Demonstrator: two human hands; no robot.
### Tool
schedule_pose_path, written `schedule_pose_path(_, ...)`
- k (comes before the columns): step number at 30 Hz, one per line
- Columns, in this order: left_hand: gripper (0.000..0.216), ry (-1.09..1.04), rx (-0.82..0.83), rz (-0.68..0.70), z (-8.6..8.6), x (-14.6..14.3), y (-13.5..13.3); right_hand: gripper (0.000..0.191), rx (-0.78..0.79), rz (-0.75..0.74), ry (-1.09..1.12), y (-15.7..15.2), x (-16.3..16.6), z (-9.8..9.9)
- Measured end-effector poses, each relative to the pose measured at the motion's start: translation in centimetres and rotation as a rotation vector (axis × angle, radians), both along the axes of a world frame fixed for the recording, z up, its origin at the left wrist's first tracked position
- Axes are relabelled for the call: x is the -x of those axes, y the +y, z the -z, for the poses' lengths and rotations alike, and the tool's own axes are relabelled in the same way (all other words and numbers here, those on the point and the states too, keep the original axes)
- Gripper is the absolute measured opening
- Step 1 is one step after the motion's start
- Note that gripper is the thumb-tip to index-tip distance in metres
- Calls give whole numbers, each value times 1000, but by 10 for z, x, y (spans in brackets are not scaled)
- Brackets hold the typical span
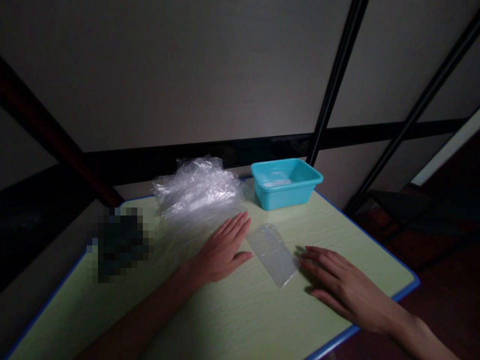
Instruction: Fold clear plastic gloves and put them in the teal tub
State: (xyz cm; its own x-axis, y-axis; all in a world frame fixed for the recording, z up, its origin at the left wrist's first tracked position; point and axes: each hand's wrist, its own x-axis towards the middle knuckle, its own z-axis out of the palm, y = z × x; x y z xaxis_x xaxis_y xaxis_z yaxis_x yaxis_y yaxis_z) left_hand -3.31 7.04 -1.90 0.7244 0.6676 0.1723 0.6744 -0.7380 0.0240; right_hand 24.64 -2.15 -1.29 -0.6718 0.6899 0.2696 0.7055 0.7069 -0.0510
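Observation:
Flat on the table lies a small clear plastic bag [273, 254], set at a slant between my two hands. My left hand [224, 248] rests to its left with the fingers stretched out and the thumb apart, holding nothing. On the other side my right hand [339, 280] is spread, its fingertips close to the bag's right edge; whether they touch it I cannot tell. Just beyond my left hand is a loose heap of crinkled clear plastic bags [200, 187]. Behind the single bag stands a turquoise plastic basin [287, 195] with something pale on its bottom.
The light green table [225, 325] has a blue edge. A pixelated dark object [122, 245] is at its left side. Grey panels [210, 75] with black strips rise behind the table. A dark chair or stool [408, 205] stands off to the right.

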Motion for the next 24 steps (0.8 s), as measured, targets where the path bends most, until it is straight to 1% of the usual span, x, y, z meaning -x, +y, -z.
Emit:
schedule_pose_path(3, 56, -58, -37, 11, -6, -7, -10, 32, -100, -16, -55, 1, -1, 3)
schedule_pose_path(5, 50, -74, -33, 39, -11, -12, -21, 24, -167, -39, -114, 4, -1, 2)
schedule_pose_path(6, 47, -74, -23, 61, -12, -14, -28, 23, -194, -57, -151, 6, 0, 1)
schedule_pose_path(9, 41, -65, 23, 134, -15, -17, -48, 26, -252, -126, -258, 14, 2, -5)
schedule_pose_path(12, 38, -91, 49, 160, -14, -18, -60, 31, -284, -170, -288, 22, 5, -10)
schedule_pose_path(16, 35, -174, 49, 155, -8, -17, -62, 30, -286, -195, -284, 30, 8, -10)
schedule_pose_path(18, 34, -210, 49, 151, -6, -17, -61, 28, -287, -233, -297, 33, 8, -10)
schedule_pose_path(21, 33, -240, 54, 155, -6, -16, -61, 26, -278, -274, -329, 34, 9, -11)
schedule_pose_path(24, 34, -249, 61, 166, -6, -16, -62, 25, -261, -276, -346, 32, 12, -13)
